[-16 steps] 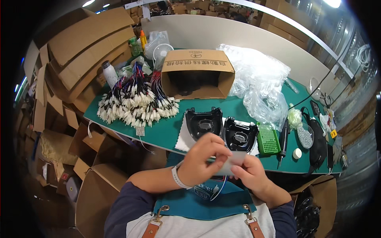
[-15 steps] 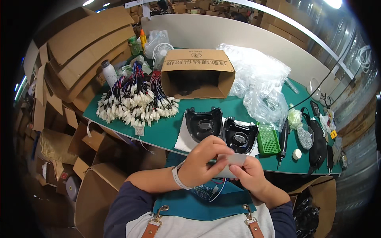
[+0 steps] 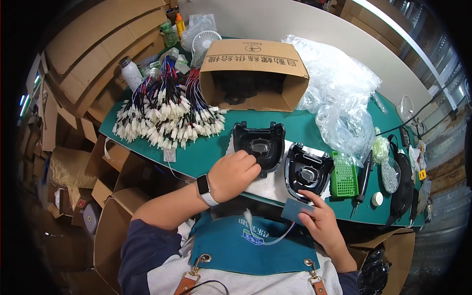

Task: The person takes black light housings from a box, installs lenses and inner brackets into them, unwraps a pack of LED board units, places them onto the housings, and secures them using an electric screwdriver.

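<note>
My right hand (image 3: pixel 322 221) grips a thin, flat, grey-blue rectangular piece (image 3: pixel 296 210) between thumb and fingers, at the table's front edge. A thin cable (image 3: pixel 275 241) hangs from this side over my apron and ends in a white connector (image 3: pixel 248 217). My left hand (image 3: pixel 233 174) is closed, knuckles up, beside the left black plastic housing (image 3: pixel 268 147); anything in its fingers is hidden. A second black housing (image 3: pixel 307 172) lies just beyond my right hand, whose forefinger reaches its near rim. Both housings have a clear oval window and rest on a pale sheet (image 3: pixel 265 188).
Bundled wires with white connectors (image 3: pixel 172 118) cover the table's left. An open cardboard box (image 3: pixel 253 61) holding dark parts stands behind, clear plastic bags (image 3: pixel 339 83) beside it. A green perforated tray (image 3: pixel 344 177), black screwdriver (image 3: pixel 364 179) and dish of screws (image 3: pixel 390 174) are at right.
My left hand has drawn away from the flat piece, leftward to the left housing. The right hand keeps the piece, moved slightly right and now showing a bluer face. The cable's connector end has swung into view.
</note>
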Tool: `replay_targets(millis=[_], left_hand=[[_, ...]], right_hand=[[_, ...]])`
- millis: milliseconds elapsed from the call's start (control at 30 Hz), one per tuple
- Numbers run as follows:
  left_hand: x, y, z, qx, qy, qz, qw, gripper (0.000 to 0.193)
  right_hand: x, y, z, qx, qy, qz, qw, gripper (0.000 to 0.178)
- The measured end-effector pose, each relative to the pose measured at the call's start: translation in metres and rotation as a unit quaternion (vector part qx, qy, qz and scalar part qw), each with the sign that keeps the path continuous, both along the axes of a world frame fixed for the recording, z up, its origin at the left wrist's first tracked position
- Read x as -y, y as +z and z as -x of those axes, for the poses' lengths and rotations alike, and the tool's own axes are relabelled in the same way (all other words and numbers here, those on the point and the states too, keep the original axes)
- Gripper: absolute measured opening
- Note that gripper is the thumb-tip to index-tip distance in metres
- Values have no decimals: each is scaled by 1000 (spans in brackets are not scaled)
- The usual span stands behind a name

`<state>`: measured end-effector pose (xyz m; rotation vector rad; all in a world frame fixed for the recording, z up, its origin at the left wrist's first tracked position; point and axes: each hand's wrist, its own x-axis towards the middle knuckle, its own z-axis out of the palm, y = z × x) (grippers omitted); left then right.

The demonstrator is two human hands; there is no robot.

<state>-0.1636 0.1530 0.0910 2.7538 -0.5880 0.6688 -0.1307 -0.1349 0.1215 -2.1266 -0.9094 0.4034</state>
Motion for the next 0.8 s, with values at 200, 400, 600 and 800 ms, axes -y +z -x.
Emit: replay_targets(millis=[200,400,600,800], left_hand=[[-25,5,-24,6,-3,-31,999,17],[-23,18,-21,-64,33,-33,997,33],[23,79,5,-46,-42,148,987,55],[84,75,0,-30,-122,93,988,62]], right_hand=[[-10,-3,-3,22,38,14,999,15],[-9,6,4,-97,147,-5,984,14],[10,28,-5,-51,104,-83,990,21],[-17,4,-24,-93,-44,-155,983,23]])
